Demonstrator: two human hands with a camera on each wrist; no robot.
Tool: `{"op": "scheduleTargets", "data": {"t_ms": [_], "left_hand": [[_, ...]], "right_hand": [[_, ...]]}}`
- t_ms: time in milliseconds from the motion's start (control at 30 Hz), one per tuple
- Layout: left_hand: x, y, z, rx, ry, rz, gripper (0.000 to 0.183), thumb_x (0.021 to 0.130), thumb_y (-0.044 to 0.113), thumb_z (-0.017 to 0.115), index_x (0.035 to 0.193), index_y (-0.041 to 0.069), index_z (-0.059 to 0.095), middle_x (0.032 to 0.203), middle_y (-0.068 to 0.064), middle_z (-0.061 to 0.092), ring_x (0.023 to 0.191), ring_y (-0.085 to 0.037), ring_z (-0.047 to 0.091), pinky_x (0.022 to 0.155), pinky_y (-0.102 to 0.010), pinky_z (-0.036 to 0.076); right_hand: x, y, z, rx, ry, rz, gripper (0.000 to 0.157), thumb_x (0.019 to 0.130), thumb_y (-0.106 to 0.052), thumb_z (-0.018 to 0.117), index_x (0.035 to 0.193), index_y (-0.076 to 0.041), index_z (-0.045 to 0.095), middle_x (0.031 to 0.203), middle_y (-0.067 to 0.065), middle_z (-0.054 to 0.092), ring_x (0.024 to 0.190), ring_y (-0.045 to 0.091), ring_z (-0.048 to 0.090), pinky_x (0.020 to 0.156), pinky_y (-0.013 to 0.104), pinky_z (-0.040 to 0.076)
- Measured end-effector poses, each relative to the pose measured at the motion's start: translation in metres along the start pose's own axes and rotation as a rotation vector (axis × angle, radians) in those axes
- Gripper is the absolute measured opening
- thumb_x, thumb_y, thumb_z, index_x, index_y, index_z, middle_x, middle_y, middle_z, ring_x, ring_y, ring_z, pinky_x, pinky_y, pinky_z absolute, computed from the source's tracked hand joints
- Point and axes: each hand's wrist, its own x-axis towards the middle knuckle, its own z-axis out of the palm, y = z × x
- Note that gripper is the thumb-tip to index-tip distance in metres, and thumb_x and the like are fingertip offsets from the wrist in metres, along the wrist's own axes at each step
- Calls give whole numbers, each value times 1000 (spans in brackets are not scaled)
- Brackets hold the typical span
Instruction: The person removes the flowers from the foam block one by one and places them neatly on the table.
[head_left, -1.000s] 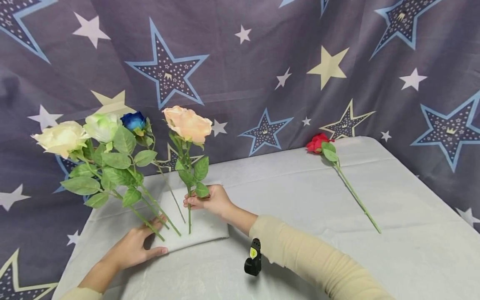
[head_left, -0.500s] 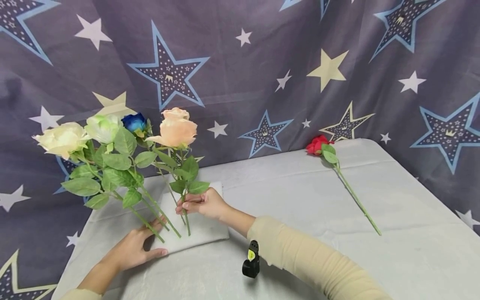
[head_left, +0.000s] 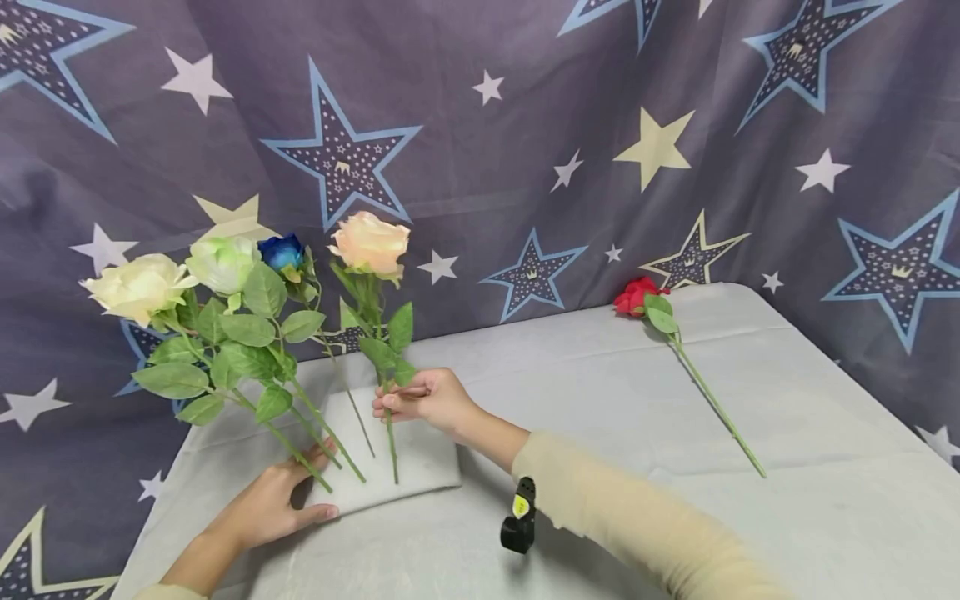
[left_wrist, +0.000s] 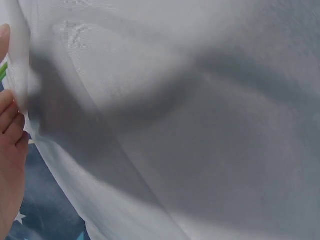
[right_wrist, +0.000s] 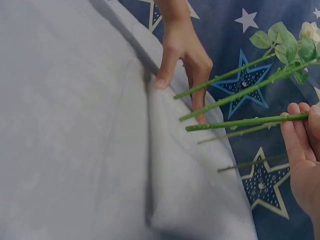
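Observation:
My right hand (head_left: 431,400) pinches the green stem of a peach artificial rose (head_left: 370,243), held nearly upright over a white padded block (head_left: 427,471). In the right wrist view the lower end of this stem (right_wrist: 220,125) shows close over the block. My left hand (head_left: 273,504) rests at the block's left end, thumb along the front edge and fingers extended farther back. Between the hands, a cream rose (head_left: 138,287), a pale green-white rose (head_left: 223,264) and a blue rose (head_left: 282,252) stand with their stems in the block, leaning left. Their leaves overlap.
A red rose (head_left: 637,297) lies on the grey cloth-covered table (head_left: 585,417) at the right, its stem pointing toward the front. Behind the table hangs a dark star-patterned curtain (head_left: 465,167). A black camera (head_left: 519,517) sits at my right wrist.
The peach rose tipped left toward the blue one, then came back more upright, its stem end shifting slightly right. My left hand stays at the block. The head view has tilted slightly.

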Motion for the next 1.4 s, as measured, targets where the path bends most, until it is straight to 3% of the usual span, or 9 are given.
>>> {"op": "scheduleTargets", "data": {"t_ms": [400,733,867,1200,1400], "left_hand": [[-3,-1,0,5,14,4,86,73,54,76,141,9,49,138,-20,55,122,-44,55,98,-57,47],[-2,-2,-1,0,0,5,84,73,55,75,139,9,51,139,-20,53,122,-46,55,99,-58,46],[-1,-2,-2,-4,-4,6,84,73,55,75,139,8,51,139,-20,53,122,-46,55,99,-58,46],[-2,-3,-2,6,5,22,83,74,54,75,139,8,52,138,-19,55,121,-43,56,98,-56,47],[-2,-4,-1,6,5,29,83,74,56,74,139,9,52,138,-19,55,122,-42,56,98,-55,48]], "right_hand": [[-29,-8,-58,-21,4,89,34,86,10,60,118,20,55,111,31,64,80,11,73,86,37,59],[-46,-12,-92,-28,-38,122,39,88,8,59,123,21,51,102,15,74,84,11,73,92,39,57],[-51,-13,-101,-33,-46,118,38,89,8,57,123,22,49,105,13,74,86,11,73,94,42,56],[-62,-14,-120,-58,-48,147,42,90,6,57,126,24,45,94,1,75,87,11,72,90,35,58],[-74,-13,-134,-80,-48,160,46,90,5,58,127,26,42,96,3,76,89,11,72,90,35,58]]}}
